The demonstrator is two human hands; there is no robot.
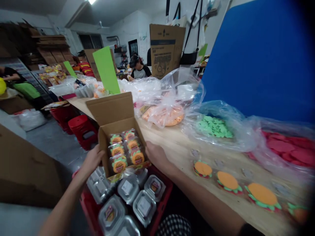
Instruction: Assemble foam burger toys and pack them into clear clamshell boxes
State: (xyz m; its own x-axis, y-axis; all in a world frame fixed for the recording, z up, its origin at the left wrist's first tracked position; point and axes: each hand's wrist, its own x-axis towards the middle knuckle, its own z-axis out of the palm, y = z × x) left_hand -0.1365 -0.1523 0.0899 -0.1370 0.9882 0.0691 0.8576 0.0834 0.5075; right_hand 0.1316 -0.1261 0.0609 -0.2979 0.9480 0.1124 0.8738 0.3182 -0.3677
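Between my two hands is an open cardboard box (109, 113), its lid standing up at the back. My left hand (95, 156) grips the box's left side. On its right side, my right hand (155, 153) has hold of the wall, the fingers partly hidden. Inside sit several clear packs with toy burgers (119, 164), orange with green edges. Below the box stands a red crate (89, 214) with several clear plastic clamshell containers (144, 204), some with a round burger label.
On the wooden table (169, 144) at right lie several foam burgers (227, 181) in a row. Plastic bags hold green pieces (214, 126), red discs (290, 147) and orange pieces (164, 114). A red stool (82, 127) stands at left; a person (140, 68) sits beyond.
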